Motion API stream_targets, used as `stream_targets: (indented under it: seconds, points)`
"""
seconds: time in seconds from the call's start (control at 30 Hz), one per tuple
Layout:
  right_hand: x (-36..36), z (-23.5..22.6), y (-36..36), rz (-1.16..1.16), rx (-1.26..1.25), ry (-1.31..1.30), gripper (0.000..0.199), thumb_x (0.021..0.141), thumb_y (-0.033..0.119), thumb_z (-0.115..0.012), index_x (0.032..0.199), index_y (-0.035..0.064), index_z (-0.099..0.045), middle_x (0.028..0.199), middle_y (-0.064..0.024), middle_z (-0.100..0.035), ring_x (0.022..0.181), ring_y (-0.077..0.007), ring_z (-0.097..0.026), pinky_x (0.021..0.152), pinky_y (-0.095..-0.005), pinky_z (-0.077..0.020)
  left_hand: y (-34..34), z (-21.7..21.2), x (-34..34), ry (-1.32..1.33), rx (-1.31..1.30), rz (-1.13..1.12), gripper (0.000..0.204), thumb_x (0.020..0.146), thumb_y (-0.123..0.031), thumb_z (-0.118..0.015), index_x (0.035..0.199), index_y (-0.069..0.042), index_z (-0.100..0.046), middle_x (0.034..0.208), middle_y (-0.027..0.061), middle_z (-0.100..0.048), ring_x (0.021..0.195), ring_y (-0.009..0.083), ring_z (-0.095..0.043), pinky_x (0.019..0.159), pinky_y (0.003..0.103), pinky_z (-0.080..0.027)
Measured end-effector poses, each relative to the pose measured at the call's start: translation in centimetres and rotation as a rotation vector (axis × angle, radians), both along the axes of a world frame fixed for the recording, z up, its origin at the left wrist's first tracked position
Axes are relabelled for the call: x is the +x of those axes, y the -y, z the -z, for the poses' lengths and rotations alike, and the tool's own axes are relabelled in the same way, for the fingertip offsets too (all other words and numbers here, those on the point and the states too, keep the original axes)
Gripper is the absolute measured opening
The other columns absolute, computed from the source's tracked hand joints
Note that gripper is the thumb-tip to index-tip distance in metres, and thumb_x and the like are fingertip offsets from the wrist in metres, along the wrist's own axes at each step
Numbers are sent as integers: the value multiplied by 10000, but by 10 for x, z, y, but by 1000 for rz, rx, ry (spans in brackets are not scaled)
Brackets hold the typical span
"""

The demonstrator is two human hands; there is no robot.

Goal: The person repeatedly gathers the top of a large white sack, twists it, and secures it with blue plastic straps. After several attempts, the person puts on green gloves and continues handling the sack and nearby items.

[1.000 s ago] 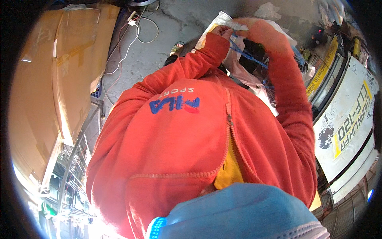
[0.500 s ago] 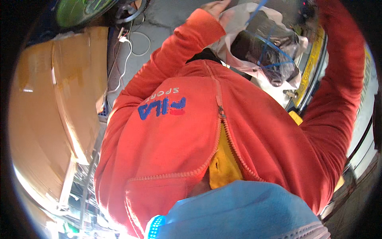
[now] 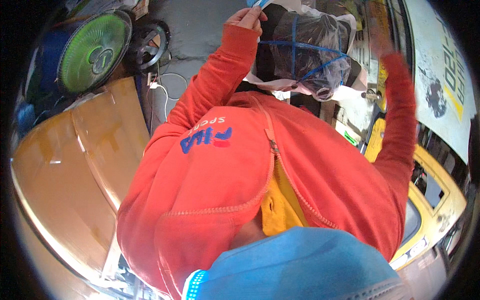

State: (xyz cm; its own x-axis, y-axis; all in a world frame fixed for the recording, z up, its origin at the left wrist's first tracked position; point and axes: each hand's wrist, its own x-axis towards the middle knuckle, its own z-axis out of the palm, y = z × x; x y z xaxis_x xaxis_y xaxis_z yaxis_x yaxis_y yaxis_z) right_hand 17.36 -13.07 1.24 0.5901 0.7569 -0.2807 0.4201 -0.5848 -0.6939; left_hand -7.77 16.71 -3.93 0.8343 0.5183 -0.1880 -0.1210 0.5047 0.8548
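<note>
A dark bundle [image 3: 277, 60] lies in front of me, partly covered by crumpled clear plastic [image 3: 320, 47] with a white sheet [image 3: 357, 82] around it. Blue strapping [image 3: 294, 35] crosses over it. At the bundle's far left corner my left hand [image 3: 246, 20] is closed, its fingers pinching a piece of blue strap near the picture's top edge. Out to the right of the bundle, my right hand [image 3: 384, 44] is smeared by motion. Its fingers cannot be made out, nor whether it holds anything.
Large brown cardboard [image 3: 60, 165] stands at my left. Beyond it are a green fan [image 3: 95, 52], a dark spoked wheel [image 3: 150, 46] and a white cable [image 3: 165, 97]. A yellow-framed machine [image 3: 440, 175] and a white printed panel [image 3: 445, 65] stand at right. A small green object [image 3: 350, 137] lies near my right arm.
My view has shifted, showing more of the fan, wheel and yellow machine. The right arm has drawn inward from the far right edge. My left hand now visibly pinches blue strap.
</note>
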Motion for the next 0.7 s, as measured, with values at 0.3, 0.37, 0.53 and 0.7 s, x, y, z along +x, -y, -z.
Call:
stream_targets:
  seconds: [0.3,0.37,0.53,0.7]
  points:
    - [-67,94,32,739,622,-561,359,835,137,-575,1188,97,-526,1142,-90,-533,1015,-171,-511,874,-284,-403,77,-27,38,-272,853,-357,247,858,-166,-509,636,-64,-546,530,-60,-425,482,45,-359,453,209,-247]
    - [-61,81,26,666,643,-500,335,828,139,-585,1158,95,-550,1075,-107,-565,937,-178,-553,842,-278,-427,94,-29,47,-245,505,-353,244,863,-165,-504,644,-70,-558,547,-53,-440,488,45,-362,457,203,-245]
    - [-46,67,30,518,465,-158,328,832,163,-583,1148,83,-546,1155,-113,-521,1056,-215,-489,911,-305,-375,126,-40,66,-334,421,-323,197,848,-163,-499,758,-19,-599,563,-8,-501,530,71,-436,499,231,-353]
    - [-36,85,39,286,374,159,344,832,190,-590,1149,70,-535,1179,-129,-491,1093,-243,-467,935,-319,-355,156,-47,90,-288,483,-276,261,843,-238,-532,690,-37,-598,521,-27,-469,494,55,-414,459,239,-334]
